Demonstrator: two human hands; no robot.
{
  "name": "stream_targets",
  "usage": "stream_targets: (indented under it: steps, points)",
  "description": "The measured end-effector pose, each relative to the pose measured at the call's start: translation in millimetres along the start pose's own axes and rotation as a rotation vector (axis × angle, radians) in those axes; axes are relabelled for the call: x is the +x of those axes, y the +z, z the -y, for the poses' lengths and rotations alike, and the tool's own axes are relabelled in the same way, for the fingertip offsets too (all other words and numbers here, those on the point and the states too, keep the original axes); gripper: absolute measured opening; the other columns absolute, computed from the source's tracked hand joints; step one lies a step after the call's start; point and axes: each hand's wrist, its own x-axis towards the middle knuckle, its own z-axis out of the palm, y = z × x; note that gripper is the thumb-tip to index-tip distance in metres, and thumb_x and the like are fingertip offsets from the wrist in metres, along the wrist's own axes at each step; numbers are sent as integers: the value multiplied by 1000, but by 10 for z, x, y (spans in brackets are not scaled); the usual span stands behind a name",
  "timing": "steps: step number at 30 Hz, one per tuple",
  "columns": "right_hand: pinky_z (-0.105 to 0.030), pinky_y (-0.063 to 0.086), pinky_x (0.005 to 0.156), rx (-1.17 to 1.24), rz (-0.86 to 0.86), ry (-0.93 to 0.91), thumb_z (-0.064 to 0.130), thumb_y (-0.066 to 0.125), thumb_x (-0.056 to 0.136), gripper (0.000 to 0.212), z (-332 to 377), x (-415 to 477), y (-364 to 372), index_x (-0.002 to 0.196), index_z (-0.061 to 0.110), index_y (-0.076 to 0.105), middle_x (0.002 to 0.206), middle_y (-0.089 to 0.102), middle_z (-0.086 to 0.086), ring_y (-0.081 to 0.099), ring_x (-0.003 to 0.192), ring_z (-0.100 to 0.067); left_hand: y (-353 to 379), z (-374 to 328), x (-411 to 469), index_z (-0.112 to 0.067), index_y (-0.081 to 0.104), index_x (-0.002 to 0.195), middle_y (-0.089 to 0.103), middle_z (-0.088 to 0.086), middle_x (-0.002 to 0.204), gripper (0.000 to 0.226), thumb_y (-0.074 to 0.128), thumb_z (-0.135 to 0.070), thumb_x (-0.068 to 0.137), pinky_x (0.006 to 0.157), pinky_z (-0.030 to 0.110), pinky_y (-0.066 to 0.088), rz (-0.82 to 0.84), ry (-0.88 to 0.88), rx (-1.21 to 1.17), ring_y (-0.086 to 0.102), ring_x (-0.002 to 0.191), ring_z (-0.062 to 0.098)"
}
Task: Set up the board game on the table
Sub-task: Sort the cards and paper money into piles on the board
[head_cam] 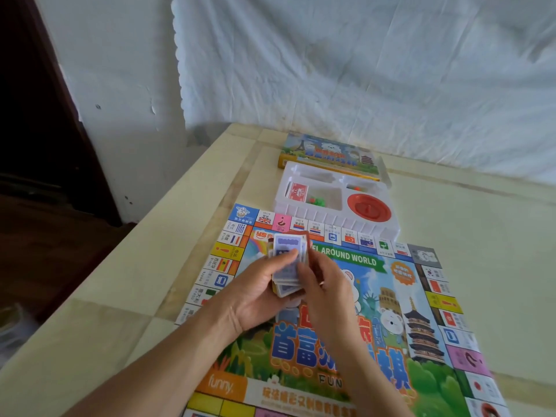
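Fingers of the left hand [257, 293] are curling round the card stack [288, 251] above the game board [427, 383], long axis toward the far edge of the worktop [481, 224]; the right hand [326, 285] is pinching it.

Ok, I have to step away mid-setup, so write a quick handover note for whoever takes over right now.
Left hand holds the card stack over the board; right hand pinches its side.
Board lies unfolded on the table.
White tray beyond it holds red cards, green pieces and a red disc; box behind.
Done: board laid out.
Left: place the cards, unload the tray.
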Motion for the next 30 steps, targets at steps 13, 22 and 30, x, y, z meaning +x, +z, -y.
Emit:
stream_targets:
  steps: [13, 22, 30]
  points:
    - [-46, 58, 74, 562, 4, 343, 2, 61, 87, 30, -13, 39, -129, 113, 16, 59, 101, 64, -17, 67, 89, -34, -39, -22, 2, -7, 63, 113, 67, 20, 102, 27, 60, -15, 87, 70, 37, 57, -123, 54, 262, 67, 84, 28]
    - [-40, 56, 68, 651, 28, 377, 2, 54, 91, 15, 19, 33, -214, 99, 6, 65, 94, 72, -14, 69, 82, -28, 2, -44, -30, -8, 63, 115, 70, 19, 105, 30, 60, -6, 85, 67, 35, 60, -115, 87, 306, 69, 89, 29]
    - [-43, 59, 69, 730, 71, 400, 3, 50, 94, 16, 75, 22, -223, 103, 1, 63, 90, 72, -14, 70, 77, -27, 19, -58, -41, -5, 63, 112, 71, 19, 105, 32, 65, -8, 80, 64, 32, 61, -150, 128, 279, 69, 92, 31]
